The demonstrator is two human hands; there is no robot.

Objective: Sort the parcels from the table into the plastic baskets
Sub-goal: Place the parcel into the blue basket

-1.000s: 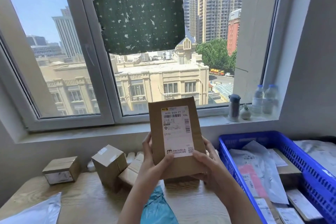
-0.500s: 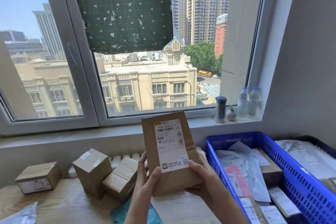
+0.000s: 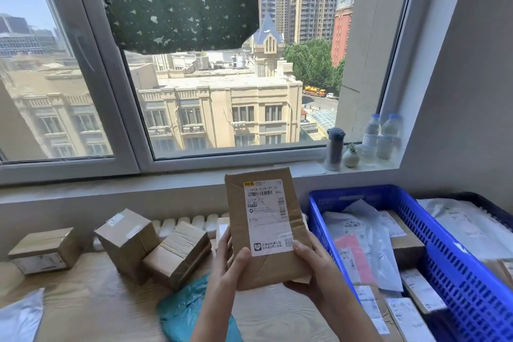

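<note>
Wooden table [image 3: 91, 302] under the window [image 3: 222, 91], blue basket [image 3: 455, 266] to the right. My left hand [image 3: 225, 265] and right hand [image 3: 313, 272] both grip the brown parcel [image 3: 277, 268], upright above the table. Label [image 3: 268, 219] reads "0106", "XSL".

view: we have one, worn on the head | faces: forward and a little down, toward the far window [image 3: 211, 108] | range: close above the near surface [image 3: 91, 302] | lens: wide-angle
</note>
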